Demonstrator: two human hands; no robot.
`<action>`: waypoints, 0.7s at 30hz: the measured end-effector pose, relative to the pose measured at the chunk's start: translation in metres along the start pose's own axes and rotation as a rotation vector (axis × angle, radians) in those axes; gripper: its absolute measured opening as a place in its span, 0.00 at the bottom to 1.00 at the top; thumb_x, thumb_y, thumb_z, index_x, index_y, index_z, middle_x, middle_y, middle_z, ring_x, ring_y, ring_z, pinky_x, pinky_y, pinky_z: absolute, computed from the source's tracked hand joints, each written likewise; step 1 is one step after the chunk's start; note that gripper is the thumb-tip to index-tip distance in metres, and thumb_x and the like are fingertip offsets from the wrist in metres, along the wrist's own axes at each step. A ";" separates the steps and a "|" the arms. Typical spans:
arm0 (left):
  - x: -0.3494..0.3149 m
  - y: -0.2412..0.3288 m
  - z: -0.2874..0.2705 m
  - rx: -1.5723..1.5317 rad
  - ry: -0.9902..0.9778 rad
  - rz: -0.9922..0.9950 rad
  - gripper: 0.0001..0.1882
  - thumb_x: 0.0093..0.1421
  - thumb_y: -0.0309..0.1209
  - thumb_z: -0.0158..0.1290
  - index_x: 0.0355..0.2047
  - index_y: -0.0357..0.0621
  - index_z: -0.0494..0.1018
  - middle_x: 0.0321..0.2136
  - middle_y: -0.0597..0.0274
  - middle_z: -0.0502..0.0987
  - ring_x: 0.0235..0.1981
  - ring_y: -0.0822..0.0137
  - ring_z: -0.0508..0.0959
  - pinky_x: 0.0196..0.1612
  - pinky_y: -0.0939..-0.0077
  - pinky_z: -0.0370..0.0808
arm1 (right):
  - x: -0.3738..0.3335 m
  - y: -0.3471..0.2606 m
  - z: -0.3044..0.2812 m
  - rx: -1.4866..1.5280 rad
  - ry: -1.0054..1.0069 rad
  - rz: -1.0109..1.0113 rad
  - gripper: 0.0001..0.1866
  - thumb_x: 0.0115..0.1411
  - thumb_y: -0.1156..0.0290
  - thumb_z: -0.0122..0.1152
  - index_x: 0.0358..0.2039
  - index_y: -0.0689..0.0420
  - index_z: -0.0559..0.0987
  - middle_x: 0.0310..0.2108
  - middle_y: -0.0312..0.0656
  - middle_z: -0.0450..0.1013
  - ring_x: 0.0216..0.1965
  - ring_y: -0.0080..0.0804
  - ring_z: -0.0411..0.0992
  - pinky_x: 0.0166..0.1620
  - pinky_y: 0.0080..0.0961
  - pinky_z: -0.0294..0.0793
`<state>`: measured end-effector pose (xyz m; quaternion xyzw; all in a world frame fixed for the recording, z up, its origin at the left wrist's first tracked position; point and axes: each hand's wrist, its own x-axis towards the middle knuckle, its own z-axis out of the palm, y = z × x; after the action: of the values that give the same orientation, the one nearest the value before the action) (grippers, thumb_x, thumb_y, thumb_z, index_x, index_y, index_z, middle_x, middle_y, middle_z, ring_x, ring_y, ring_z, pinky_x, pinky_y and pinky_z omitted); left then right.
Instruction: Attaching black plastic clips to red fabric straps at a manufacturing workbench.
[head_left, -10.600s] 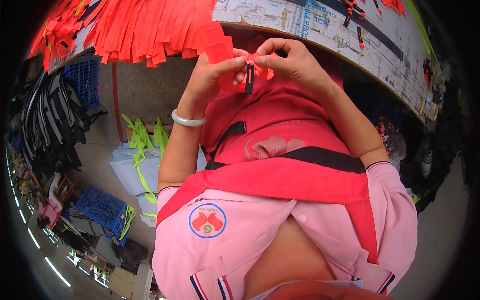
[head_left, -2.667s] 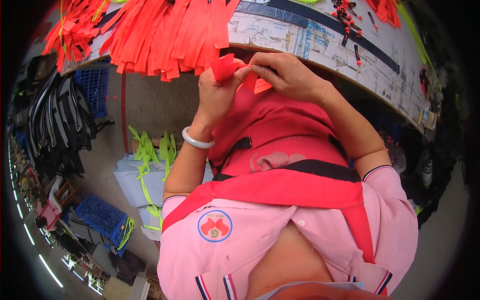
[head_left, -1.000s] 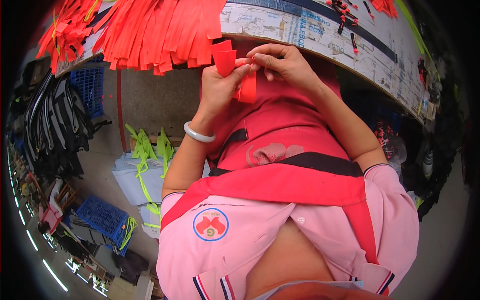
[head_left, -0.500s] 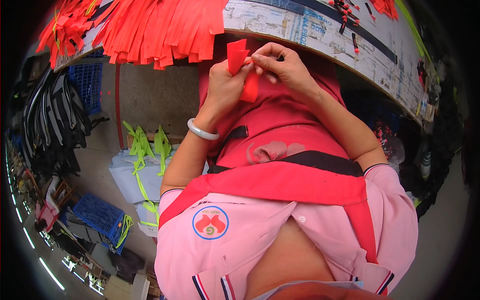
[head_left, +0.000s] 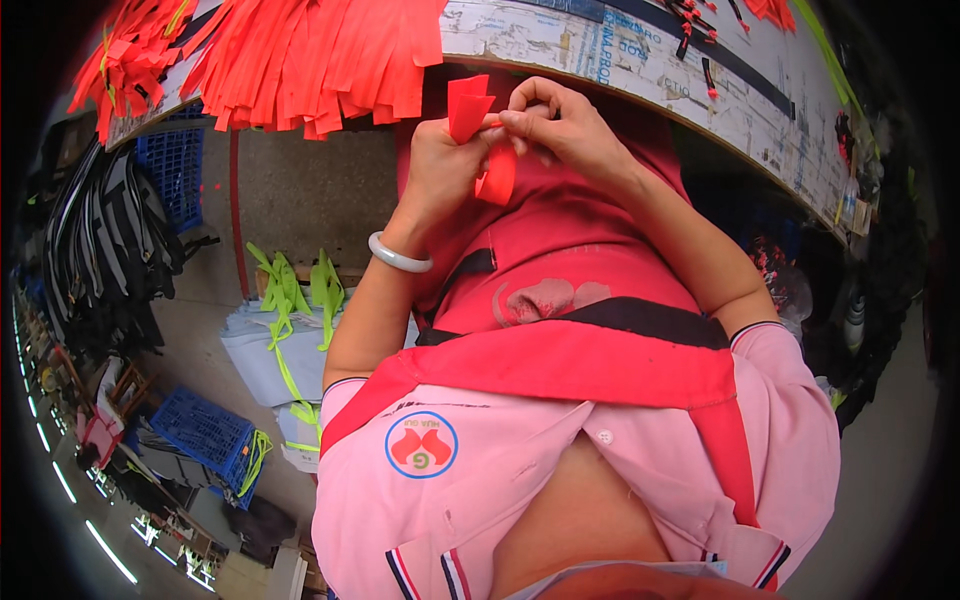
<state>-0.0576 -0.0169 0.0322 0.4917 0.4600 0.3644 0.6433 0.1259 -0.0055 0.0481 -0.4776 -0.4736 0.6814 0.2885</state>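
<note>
My left hand, with a pale bangle on its wrist, pinches a short red-orange strap piece that is folded over and sticks up above the fingers. My right hand meets it from the right and grips the same strap, whose lower end hangs down between the hands. Both hands work just in front of the edge of a worktable, above a red apron.
Many red-orange straps hang over the table edge at the upper left. Black straps hang at the left. Neon green straps lie on a grey stack below, and blue crates stand on the floor.
The hands have kept turning and folding the red strap piece; it now sticks up a little higher and closer to the table edge than a second ago.
</note>
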 end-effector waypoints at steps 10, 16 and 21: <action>0.004 -0.009 -0.008 -0.210 0.066 -0.015 0.10 0.60 0.25 0.56 0.40 0.34 0.78 0.25 0.68 0.78 0.20 0.81 0.70 0.25 0.87 0.67 | -0.005 0.004 -0.043 0.136 0.091 0.030 0.16 0.64 0.56 0.56 0.29 0.56 0.75 0.17 0.23 0.60 0.15 0.09 0.52 0.19 0.09 0.46; 0.002 -0.004 -0.008 -0.233 0.029 -0.004 0.09 0.61 0.26 0.55 0.40 0.35 0.78 0.24 0.67 0.77 0.20 0.80 0.70 0.25 0.86 0.66 | 0.003 0.016 -0.012 -0.012 -0.069 0.049 0.13 0.60 0.64 0.62 0.40 0.59 0.80 0.31 0.35 0.75 0.36 0.20 0.71 0.41 0.15 0.70; 0.004 0.010 -0.013 -0.274 -0.015 -0.064 0.10 0.63 0.30 0.53 0.39 0.36 0.76 0.17 0.68 0.72 0.17 0.79 0.69 0.20 0.86 0.62 | -0.002 -0.002 -0.007 0.237 0.034 -0.105 0.10 0.62 0.68 0.59 0.39 0.61 0.78 0.31 0.33 0.74 0.33 0.17 0.70 0.37 0.15 0.70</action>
<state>-0.0693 -0.0073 0.0394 0.3871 0.4164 0.3996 0.7191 0.1328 -0.0040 0.0505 -0.4261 -0.4090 0.7085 0.3862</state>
